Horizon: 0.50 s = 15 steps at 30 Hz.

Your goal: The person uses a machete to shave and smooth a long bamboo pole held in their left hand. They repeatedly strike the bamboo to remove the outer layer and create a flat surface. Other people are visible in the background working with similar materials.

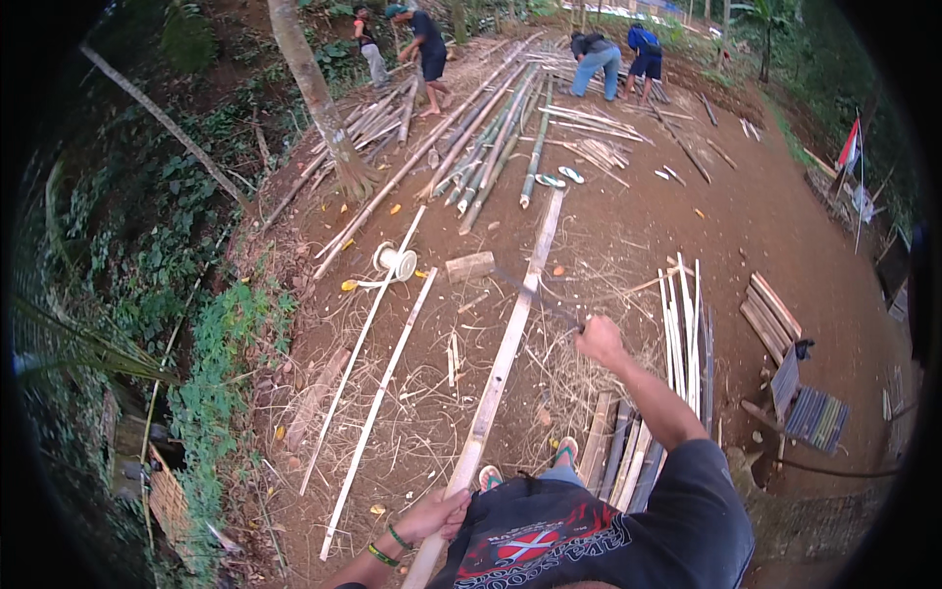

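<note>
A long, pale split bamboo length (502, 373) runs away from my body down the middle of the view. My left hand (437, 512), with bands round its wrist, is closed round its near end beside my waist. My right arm stretches forward, and my right hand (601, 342) is closed on the handle of a machete (554, 310). The dark blade lies across the bamboo's far half, pointing left. I cannot tell how deep the edge sits. A short wooden block (470, 266) lies on the ground near the blade's tip.
Two thin strips (378, 417) and a cream spool (395, 263) lie to the left. Shavings litter the soil around my sandals (565, 452). More strips (684, 339) lie at my right, near a slatted chair (803, 407). Beyond are bamboo poles (496, 137), a tree trunk (319, 93) and several people.
</note>
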Tool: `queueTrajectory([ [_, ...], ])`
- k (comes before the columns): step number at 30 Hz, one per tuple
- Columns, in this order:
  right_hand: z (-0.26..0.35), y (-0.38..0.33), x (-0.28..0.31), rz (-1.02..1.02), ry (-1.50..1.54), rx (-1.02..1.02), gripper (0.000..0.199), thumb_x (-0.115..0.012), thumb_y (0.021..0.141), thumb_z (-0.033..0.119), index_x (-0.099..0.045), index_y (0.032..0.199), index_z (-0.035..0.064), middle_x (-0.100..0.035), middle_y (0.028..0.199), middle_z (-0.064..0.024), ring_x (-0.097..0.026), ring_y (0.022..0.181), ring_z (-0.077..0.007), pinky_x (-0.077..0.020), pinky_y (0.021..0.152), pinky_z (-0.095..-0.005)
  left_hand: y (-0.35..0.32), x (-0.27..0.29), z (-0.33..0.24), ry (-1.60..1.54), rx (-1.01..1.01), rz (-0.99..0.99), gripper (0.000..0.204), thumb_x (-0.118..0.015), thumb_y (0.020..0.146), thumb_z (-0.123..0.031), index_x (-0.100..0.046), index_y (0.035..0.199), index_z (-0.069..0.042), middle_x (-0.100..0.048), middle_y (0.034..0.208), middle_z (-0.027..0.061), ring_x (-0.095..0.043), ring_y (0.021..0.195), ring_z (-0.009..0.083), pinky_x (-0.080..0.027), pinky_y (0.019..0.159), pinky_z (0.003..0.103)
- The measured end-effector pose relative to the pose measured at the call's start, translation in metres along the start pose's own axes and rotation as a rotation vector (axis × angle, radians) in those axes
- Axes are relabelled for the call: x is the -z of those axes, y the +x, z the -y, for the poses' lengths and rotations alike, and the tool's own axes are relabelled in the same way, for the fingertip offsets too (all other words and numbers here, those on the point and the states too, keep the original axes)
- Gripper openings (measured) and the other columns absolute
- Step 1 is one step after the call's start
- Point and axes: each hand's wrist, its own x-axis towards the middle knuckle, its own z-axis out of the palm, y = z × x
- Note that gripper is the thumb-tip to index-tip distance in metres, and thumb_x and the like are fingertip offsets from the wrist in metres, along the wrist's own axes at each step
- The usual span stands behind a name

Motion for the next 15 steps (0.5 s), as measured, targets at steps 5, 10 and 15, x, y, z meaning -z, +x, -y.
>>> queueTrajectory([
  [5,0.062,-0.117,-0.06,0.246,0.215,0.199,0.029,-0.061,0.077,0.029,-0.074,0.086,0.0045,-0.068,0.074,-0.023,-0.068,0.067,-0.0365,-0.0541,0.068,-0.0464,0.016,0.049,0.022,-0.001,0.018,-0.008,0.033,-0.044,0.105,-0.04,-0.045,0.087,-0.012,-0.036,0.058,-0.0057,-0.038,0.044,0.0076,-0.035,0.041,0.026],
  [10,0.098,-0.21,-0.125,0.48,0.735,0.123,0.042,-0.065,0.086,0.042,-0.073,0.091,0.001,-0.062,0.061,-0.0132,-0.057,0.051,-0.0257,-0.0452,0.052,-0.0406,0.023,0.064,0.046,0.015,0.042,0.015,0.034,-0.044,0.104,-0.042,-0.046,0.088,-0.012,-0.036,0.059,-0.0065,-0.04,0.045,0.0081,-0.036,0.042,0.025],
  [15,0.129,-0.238,-0.138,0.645,1.216,-0.273,0.04,-0.066,0.091,0.043,-0.064,0.082,0.0044,-0.046,0.056,0.0023,-0.041,0.046,-0.0104,-0.0321,0.043,-0.0295,0.04,0.061,0.06,0.037,0.102,0.07,0.034,-0.047,0.103,-0.041,-0.048,0.088,-0.011,-0.037,0.057,-0.0058,-0.043,0.048,0.0097,-0.039,0.045,0.025],
])
